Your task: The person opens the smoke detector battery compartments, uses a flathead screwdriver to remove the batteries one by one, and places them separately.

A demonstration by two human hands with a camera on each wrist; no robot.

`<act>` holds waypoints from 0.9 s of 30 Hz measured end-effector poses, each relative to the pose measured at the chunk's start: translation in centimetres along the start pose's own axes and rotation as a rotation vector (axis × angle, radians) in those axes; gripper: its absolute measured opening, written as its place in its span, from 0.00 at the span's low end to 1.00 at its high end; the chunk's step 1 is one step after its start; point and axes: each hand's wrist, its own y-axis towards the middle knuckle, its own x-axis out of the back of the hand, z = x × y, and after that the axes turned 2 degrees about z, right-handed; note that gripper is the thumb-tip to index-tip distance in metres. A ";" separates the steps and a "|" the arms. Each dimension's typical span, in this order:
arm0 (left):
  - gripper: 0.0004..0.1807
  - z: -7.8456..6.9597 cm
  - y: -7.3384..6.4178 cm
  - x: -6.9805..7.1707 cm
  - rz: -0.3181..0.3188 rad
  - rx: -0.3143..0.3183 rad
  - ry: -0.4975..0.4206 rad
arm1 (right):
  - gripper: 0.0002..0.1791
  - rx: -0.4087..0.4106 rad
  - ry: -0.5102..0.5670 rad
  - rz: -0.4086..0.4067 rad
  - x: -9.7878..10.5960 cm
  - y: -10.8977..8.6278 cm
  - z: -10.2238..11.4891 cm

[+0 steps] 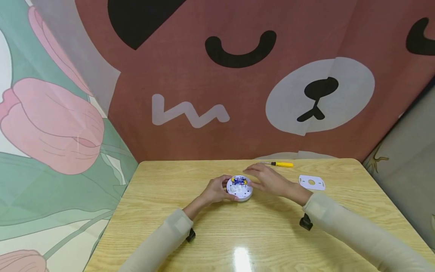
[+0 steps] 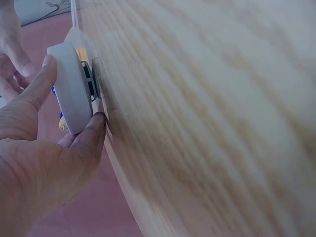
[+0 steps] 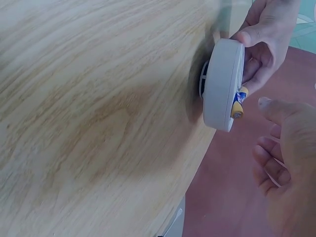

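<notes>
A round white smoke detector (image 1: 239,195) lies back side up on the wooden table, its underside grille (image 3: 203,79) toward the tabletop in the right wrist view. Blue and yellow batteries (image 1: 239,181) sit in its back, and one battery (image 3: 239,103) sticks up at the edge in the right wrist view. My left hand (image 1: 215,190) grips the detector's rim from the left, thumb at the near side. Over the detector's right side hovers my right hand (image 1: 268,180), fingers loosely bent with nothing between them; in the right wrist view its fingertips are apart from the battery.
A yellow-handled screwdriver (image 1: 284,164) lies near the table's back edge. To the right is a flat white mounting plate (image 1: 318,184) with a round centre hole. A printed cloth wall (image 1: 190,143) rises right behind the wooden table (image 1: 163,226).
</notes>
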 end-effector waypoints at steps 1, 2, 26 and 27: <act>0.46 0.0 0.0 0.0 -0.001 0.000 0.000 | 0.25 -0.002 0.003 0.005 0.0 0.0 0.1; 0.46 0.0 0.0 0.0 -0.001 -0.001 -0.002 | 0.26 -0.004 0.005 0.011 -0.1 0.1 0.1; 0.45 -0.1 -0.1 0.0 0.016 -0.015 -0.024 | 0.22 0.036 0.063 0.044 -1.9 0.9 1.0; 0.45 -0.1 -0.1 0.0 0.015 -0.017 -0.021 | 0.22 0.038 0.065 0.043 -2.0 0.9 1.0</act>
